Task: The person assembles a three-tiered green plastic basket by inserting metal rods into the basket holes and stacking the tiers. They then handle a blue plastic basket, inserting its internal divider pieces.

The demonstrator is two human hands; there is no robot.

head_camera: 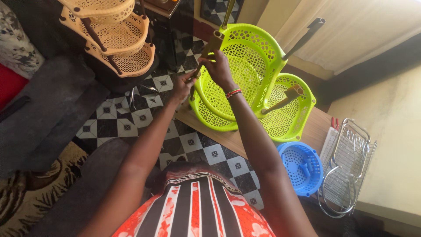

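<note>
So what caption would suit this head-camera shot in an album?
Both hands, left hand and right hand, hold a brown pole of a lime-green basket rack lying on a wooden table.

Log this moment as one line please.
left hand: grips brown pole | right hand: on pole | green basket rack: tilted on table
</note>
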